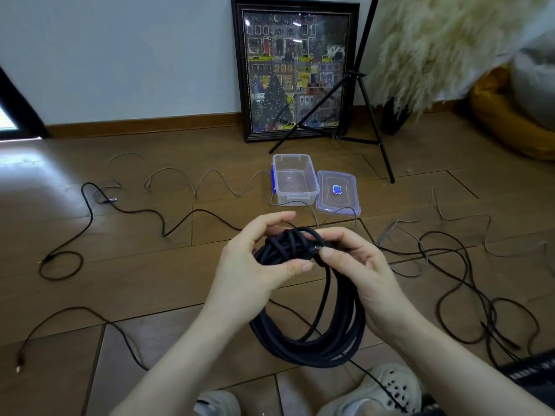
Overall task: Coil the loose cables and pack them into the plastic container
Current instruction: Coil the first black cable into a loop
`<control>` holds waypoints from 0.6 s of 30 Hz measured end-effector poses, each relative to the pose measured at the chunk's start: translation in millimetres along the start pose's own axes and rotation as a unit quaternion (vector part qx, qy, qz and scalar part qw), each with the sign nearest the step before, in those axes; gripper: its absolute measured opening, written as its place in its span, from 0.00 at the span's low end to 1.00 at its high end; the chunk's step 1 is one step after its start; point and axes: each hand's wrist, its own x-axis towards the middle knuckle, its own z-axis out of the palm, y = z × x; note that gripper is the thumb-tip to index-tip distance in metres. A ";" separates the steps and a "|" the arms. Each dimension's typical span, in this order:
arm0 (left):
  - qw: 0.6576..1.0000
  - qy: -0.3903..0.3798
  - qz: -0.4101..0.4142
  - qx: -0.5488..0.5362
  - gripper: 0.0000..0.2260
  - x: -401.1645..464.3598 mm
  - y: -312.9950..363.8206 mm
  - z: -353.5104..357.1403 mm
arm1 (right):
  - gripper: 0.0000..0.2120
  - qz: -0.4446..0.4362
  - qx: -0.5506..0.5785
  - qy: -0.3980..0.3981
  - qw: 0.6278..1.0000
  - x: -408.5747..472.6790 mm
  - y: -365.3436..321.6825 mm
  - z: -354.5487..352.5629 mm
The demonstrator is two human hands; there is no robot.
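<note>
A thick coil of black cable [309, 337] hangs in front of me above the wooden floor. My left hand [255, 265] grips the top of the coil, fingers curled round the bundled loops. My right hand [354, 259] pinches the cable's plug end [316, 249] between thumb and fingers at the top of the coil. Beyond my hands, the clear plastic container [295, 198] stands open on the floor with nothing in it. Its lid [338, 192] lies flat just to its right.
Loose black cables [90, 217] snake over the floor at left and right [468, 283]. Grey cables [210, 181] run left of the container and at the right [462, 217]. A framed picture [295, 67], a black tripod [369, 115] and a pampas plant stand by the wall.
</note>
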 end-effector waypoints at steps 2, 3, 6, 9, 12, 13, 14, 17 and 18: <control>1.000 -0.001 0.011 -0.004 0.23 -0.7 1.9 2.1 | 0.08 -0.001 -0.005 -0.004 1.000 0.1 -1.9 0.7; 1.000 -0.001 0.012 -0.002 0.22 -1.6 2.6 3.5 | 0.07 -0.001 -0.011 0.001 1.000 -0.2 -2.1 1.0; 1.000 -0.001 0.011 0.019 0.18 -4.7 3.1 6.6 | 0.05 -0.020 -0.041 0.011 0.999 -1.0 -3.2 1.0; 1.000 -0.001 0.006 0.018 0.16 -5.9 5.1 7.9 | 0.04 -0.052 -0.098 0.014 0.994 0.0 -5.9 -0.9; 1.000 -0.011 -0.008 -0.011 0.15 -5.5 7.5 8.1 | 0.02 -0.055 -0.108 0.014 0.993 1.3 -6.9 -1.2; 1.000 -0.016 -0.013 -0.019 0.15 -5.7 7.6 7.9 | 0.02 -0.044 -0.086 0.008 0.995 1.3 -7.6 -1.2; 0.999 -0.019 -0.016 -0.023 0.15 -5.7 7.7 7.7 | 0.04 -0.030 -0.059 0.002 0.998 1.4 -8.4 -1.5; 0.999 -0.024 -0.028 -0.037 0.15 -6.1 6.6 7.5 | 0.06 0.009 -0.007 -0.008 1.000 2.7 -11.2 -3.7; 0.998 -0.025 -0.033 -0.050 0.15 -6.4 5.9 8.2 | 0.06 0.016 -0.006 -0.013 1.000 3.4 -12.5 -5.0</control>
